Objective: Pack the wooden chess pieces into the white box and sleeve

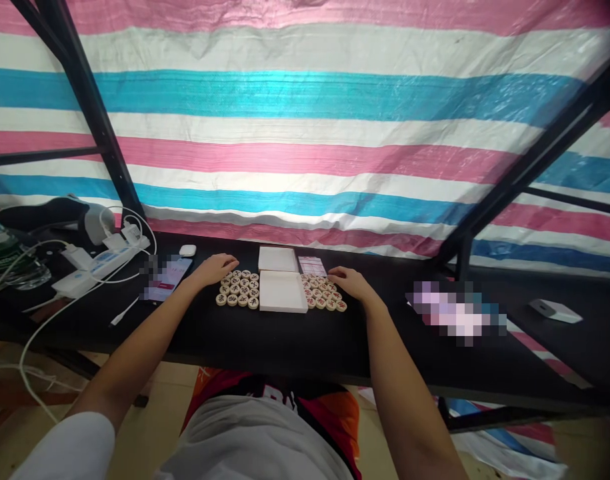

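Note:
My left hand point(217, 268) rests palm down at the far left corner of a block of round xiangqi pieces with black characters point(243, 290). Its fingers stretch toward the right and nothing shows in them. On the other side, my right hand point(353, 283) lies by the far right edge of the pieces with red characters point(322, 293), fingertips at or very near them. Both blocks are laid out in rows. Between them sits a white box part point(283, 292), with a second shallow white box part point(277, 259) right behind it. A printed paper slip point(312, 266) lies behind the red pieces.
Left on the black table point(265, 337) are a phone point(167, 277), a white earbud case point(187, 251), a power strip point(102, 267) with cables, and a bottle point(15, 257). Toward the right lie a blurred packet point(455, 312) and a white charger point(555, 311). Striped sheeting hangs behind.

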{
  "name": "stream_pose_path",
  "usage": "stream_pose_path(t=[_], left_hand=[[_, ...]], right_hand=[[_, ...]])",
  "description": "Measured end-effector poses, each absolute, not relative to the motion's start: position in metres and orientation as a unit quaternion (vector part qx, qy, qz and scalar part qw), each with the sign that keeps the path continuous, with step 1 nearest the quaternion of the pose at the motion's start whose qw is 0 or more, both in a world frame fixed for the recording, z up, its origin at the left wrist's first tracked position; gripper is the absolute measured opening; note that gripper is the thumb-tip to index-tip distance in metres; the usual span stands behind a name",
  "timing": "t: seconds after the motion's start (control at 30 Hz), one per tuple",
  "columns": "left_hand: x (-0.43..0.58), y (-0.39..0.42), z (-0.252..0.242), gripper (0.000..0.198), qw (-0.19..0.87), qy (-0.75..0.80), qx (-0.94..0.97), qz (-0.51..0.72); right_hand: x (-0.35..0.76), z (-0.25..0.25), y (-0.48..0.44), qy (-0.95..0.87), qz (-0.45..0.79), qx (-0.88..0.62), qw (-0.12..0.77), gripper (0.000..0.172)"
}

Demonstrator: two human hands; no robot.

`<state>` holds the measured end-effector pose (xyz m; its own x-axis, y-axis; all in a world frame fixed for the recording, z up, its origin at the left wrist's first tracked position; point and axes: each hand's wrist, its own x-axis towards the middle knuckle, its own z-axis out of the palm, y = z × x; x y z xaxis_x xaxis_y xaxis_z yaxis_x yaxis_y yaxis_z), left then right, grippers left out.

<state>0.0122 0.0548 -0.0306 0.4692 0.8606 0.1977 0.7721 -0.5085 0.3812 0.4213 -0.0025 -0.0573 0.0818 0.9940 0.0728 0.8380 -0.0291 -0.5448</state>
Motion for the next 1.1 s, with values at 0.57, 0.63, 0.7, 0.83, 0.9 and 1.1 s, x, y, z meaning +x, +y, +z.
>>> stream_pose_path(t=[0.57,0.63,0.7,0.83,0.9,1.1], left_hand=[[0.017,0.049,-0.03,0.046,0.127,0.472,0.851,0.192],[0.016,0.05,-0.029,0.046,0.125,0.475,0.849,0.194],[0.017,0.049,-0.027,0.046,0.121,0.475,0.849,0.197],[0.02,0.045,-0.025,0.045,0.119,0.456,0.859,0.199],[0.022,0.043,-0.025,0.044,0.119,0.437,0.87,0.196],[0.025,0.041,-0.026,0.041,0.116,0.417,0.88,0.196]], right_hand=[[0.421,-0.059,-0.002,-0.628,0.143,-0.734,0.215,0.037],[0.422,-0.06,-0.002,-0.621,0.128,-0.745,0.207,0.035],[0.421,-0.059,-0.003,-0.616,0.096,-0.753,0.213,0.033],[0.4,-0.047,-0.007,-0.628,0.018,-0.721,0.292,0.03],[0.376,-0.041,-0.01,-0.674,0.022,-0.65,0.35,0.028],[0.303,-0.046,-0.016,-0.815,0.068,-0.467,0.335,0.021]])
